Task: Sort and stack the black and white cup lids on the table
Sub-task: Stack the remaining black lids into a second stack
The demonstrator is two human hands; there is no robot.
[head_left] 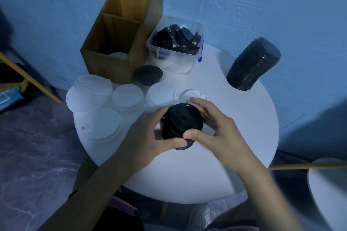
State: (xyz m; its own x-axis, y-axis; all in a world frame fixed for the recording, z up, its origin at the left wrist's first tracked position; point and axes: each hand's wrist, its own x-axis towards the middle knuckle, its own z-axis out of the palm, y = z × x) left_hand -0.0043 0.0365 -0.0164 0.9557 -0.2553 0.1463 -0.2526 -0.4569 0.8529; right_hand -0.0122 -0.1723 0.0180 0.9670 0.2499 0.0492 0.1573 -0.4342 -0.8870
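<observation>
Plastic lids, wood and a smooth table
Black lids (183,124) semi-glossy plastic; organizer (112,47) grained wood; bin (174,43) clear plastic; table (234,137) smooth matt white.

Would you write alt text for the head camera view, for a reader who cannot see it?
The left hand and right hand grip a short stack of black lids at a white table. White lids lie to its left, a taller black stack stands far right, and a clear tub of loose black lids sits beside a wooden box.
</observation>
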